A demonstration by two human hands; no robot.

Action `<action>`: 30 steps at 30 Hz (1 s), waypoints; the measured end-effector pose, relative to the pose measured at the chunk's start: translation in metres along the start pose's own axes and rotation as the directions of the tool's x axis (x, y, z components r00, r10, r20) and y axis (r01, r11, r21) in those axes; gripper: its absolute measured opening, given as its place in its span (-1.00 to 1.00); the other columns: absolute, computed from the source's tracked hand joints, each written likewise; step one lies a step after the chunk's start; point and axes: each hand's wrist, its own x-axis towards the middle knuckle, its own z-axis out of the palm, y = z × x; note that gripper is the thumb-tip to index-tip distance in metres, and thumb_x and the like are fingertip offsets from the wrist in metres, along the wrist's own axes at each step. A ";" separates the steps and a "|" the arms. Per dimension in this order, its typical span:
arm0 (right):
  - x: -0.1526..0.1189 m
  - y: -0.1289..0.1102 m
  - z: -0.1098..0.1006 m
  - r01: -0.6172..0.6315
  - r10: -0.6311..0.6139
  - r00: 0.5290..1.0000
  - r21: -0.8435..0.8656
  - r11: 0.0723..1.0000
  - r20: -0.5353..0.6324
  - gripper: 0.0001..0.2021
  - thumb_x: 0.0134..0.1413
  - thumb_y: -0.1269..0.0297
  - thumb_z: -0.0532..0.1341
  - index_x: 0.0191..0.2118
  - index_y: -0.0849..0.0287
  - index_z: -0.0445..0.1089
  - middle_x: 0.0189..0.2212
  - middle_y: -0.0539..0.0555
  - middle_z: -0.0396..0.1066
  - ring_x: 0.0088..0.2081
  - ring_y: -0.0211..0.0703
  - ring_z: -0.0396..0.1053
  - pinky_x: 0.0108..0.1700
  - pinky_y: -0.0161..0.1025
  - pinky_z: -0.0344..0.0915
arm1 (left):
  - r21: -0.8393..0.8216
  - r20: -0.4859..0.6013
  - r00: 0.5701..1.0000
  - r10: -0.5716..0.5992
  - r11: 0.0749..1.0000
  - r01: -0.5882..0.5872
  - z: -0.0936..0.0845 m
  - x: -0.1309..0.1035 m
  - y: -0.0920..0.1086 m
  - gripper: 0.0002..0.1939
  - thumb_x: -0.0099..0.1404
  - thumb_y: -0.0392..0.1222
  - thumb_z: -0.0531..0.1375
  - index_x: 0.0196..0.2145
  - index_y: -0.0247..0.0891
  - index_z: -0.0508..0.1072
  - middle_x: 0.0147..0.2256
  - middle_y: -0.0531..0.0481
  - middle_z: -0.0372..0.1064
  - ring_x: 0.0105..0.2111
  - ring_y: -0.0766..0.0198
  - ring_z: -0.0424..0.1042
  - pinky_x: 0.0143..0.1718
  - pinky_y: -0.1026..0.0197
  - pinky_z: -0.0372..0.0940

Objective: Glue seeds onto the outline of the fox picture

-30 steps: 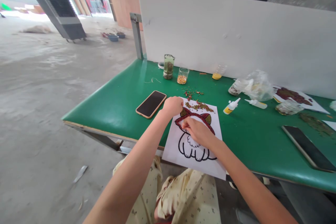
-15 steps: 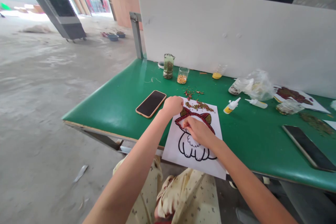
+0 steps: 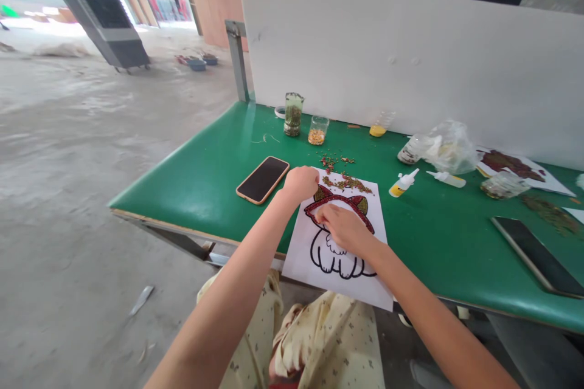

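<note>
A white paper (image 3: 298, 255) with a black-outlined animal drawing lies on the green table, overhanging its front edge. Red and greenish-brown pieces cover the ears and head outline. My left hand (image 3: 302, 185) rests closed on the paper's upper left edge, beside the left ear. Over the drawn face, my right hand (image 3: 342, 226) is closed with its fingertips pinched at the left of the head; anything between them is too small to make out. Loose seeds (image 3: 349, 185) lie along the top of the paper, and more (image 3: 328, 163) are scattered on the table beyond it.
A phone (image 3: 263, 180) lies left of the paper, another (image 3: 536, 255) at the right. Behind stand a green seed jar (image 3: 293, 115) and a cup (image 3: 318, 130). Glue bottles (image 3: 404, 183), a plastic bag (image 3: 449, 149) and a tipped jar (image 3: 504, 185) are to the right. A white board (image 3: 392, 55) rises behind.
My right hand has shifted very slightly left over the drawn face. My left hand stays in place on the paper's edge.
</note>
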 end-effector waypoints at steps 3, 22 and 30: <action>-0.001 0.000 0.002 -0.001 0.001 1.000 -0.007 1.000 -0.003 -0.76 0.06 0.63 -0.03 -0.26 0.15 0.20 -0.31 0.09 0.36 -0.27 -0.14 0.27 -0.24 -0.27 0.11 | -0.002 0.004 1.000 0.002 1.000 -0.002 -0.001 0.000 0.000 -0.66 0.16 -0.36 0.05 -0.20 -0.22 0.55 -0.15 -0.06 0.52 -0.13 0.11 0.47 -0.13 0.16 0.33; -0.001 -0.002 0.000 -0.093 0.096 0.995 0.120 0.988 -0.022 -0.84 0.10 0.55 0.01 -0.28 0.13 0.16 -0.29 0.09 0.38 -0.24 -0.14 0.31 -0.21 -0.25 0.17 | -0.003 -0.004 1.000 -0.001 1.000 0.001 0.000 0.001 -0.001 -0.66 0.16 -0.34 0.04 -0.20 -0.22 0.55 -0.16 -0.06 0.52 -0.14 0.12 0.47 -0.13 0.17 0.33; -0.001 -0.002 0.000 -0.115 0.119 0.993 0.122 0.986 -0.022 -0.85 0.12 0.53 0.01 -0.27 0.12 0.17 -0.29 0.09 0.38 -0.25 -0.13 0.33 -0.21 -0.22 0.18 | 0.000 0.007 1.000 -0.007 1.000 0.007 0.000 0.001 0.000 -0.67 0.17 -0.34 0.05 -0.20 -0.21 0.55 -0.16 -0.05 0.52 -0.13 0.14 0.47 -0.11 0.20 0.32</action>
